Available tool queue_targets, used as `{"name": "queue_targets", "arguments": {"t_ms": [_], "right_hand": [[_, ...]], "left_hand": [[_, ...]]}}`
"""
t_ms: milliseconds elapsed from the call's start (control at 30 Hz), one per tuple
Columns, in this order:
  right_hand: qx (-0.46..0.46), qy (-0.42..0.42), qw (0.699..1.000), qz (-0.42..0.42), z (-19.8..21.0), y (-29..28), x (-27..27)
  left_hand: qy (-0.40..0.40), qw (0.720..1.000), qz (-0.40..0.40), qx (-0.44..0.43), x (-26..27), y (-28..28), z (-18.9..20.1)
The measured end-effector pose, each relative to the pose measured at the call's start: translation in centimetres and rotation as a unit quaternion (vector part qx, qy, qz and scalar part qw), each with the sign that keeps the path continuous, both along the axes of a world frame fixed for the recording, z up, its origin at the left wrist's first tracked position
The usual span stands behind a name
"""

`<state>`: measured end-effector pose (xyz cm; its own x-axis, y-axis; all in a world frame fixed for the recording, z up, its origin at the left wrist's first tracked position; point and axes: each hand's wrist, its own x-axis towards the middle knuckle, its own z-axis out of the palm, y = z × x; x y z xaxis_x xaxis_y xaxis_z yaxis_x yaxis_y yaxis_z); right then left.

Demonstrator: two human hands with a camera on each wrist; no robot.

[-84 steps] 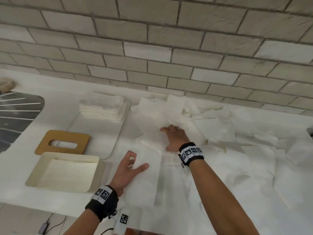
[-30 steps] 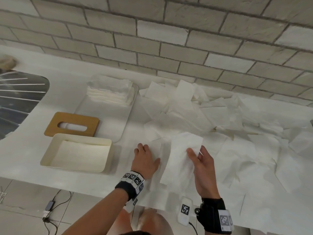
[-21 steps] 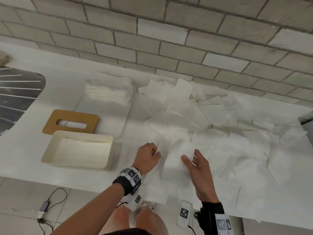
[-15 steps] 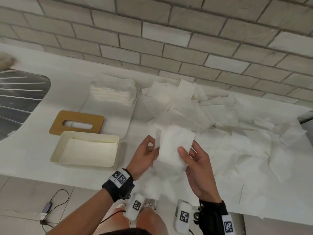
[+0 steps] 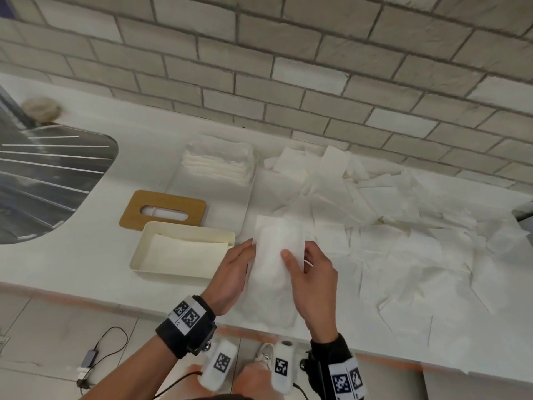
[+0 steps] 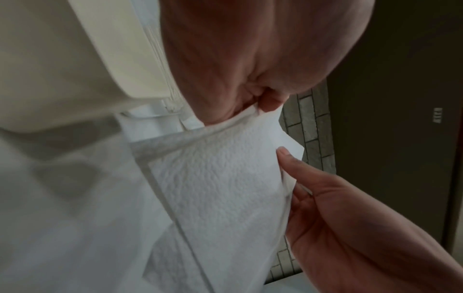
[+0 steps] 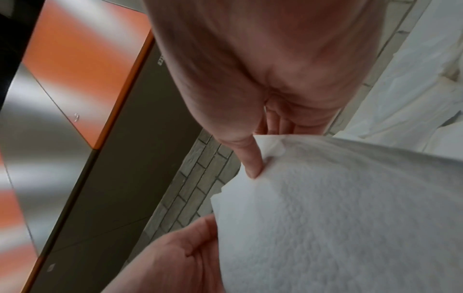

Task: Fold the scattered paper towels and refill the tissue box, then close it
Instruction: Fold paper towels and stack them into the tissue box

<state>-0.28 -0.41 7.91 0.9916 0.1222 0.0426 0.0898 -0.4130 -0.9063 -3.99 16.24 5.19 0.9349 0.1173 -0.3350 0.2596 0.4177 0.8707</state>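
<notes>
Both hands hold one white paper towel [image 5: 278, 255] up above the counter's front edge. My left hand [image 5: 233, 271] pinches its left edge, seen close in the left wrist view on the paper towel [image 6: 220, 184]. My right hand [image 5: 310, 272] grips the right edge with the thumb on the front face; the right wrist view shows the thumb pressing the paper towel [image 7: 350, 218]. The cream tissue box [image 5: 184, 226] lies open to the left, with a folded sheet inside. Its wooden lid [image 5: 163, 210] lies flat behind it. Scattered paper towels [image 5: 389, 226] cover the counter to the right.
A stack of folded towels [image 5: 220, 161] sits at the far end of a white tray [image 5: 213, 203]. A metal sink drainer [image 5: 43, 174] lies at the left. A brick wall [image 5: 288, 67] backs the counter. A cable and adapter [image 5: 92, 356] lie on the floor below.
My right hand lifted a towel from the pile toward me. My left hand left the counter and took the towel's left edge, so both hands now hold it up.
</notes>
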Motion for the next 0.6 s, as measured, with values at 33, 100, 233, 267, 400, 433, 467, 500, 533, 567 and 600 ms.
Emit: {"name": "queue_targets", "arguments": {"t_ms": [33,100,233,267,400,433,467,500,533,567,600], "right_hand": [[0.002,-0.009,1.0,0.0,0.1,0.5,-0.2],[0.01,-0.014,1.0,0.003,0.4,1.6,-0.4],[0.003,-0.051,0.999,-0.012,0.7,4.1,-1.0],[-0.001,-0.081,0.996,-0.032,0.8,4.6,-1.2],[0.043,0.034,0.998,0.035,0.3,5.7,-1.6],[0.087,0.106,0.988,0.07,-0.2,5.8,-1.6],[0.116,0.15,0.978,0.089,-0.9,5.8,-1.7],[0.125,0.164,0.974,0.088,-1.5,5.9,-1.7],[0.125,0.163,0.976,0.077,-1.9,6.1,-1.6],[0.12,0.155,0.979,0.061,-2.4,6.4,-1.6],[0.113,0.145,0.982,0.046,-2.6,7.0,-1.4]], "left_hand": [[0.004,1.0,-0.001,-0.004,-0.3,0.4,0.0],[0.005,1.0,-0.007,0.001,-0.8,0.9,0.1],[-0.055,0.994,0.027,0.092,-1.9,1.8,0.9],[-0.063,0.992,0.045,0.102,-2.0,2.0,1.1],[-0.069,0.987,0.135,0.049,-2.4,3.3,2.2],[-0.068,0.984,0.16,0.03,-2.3,3.9,2.3],[-0.068,0.979,0.188,0.026,-2.3,4.7,2.3],[-0.065,0.973,0.22,0.032,-2.2,5.7,2.2],[-0.059,0.965,0.253,0.041,-2.2,6.9,2.1],[-0.048,0.956,0.284,0.058,-2.4,8.3,2.0],[-0.034,0.947,0.309,0.08,-2.6,9.6,1.9]]}}
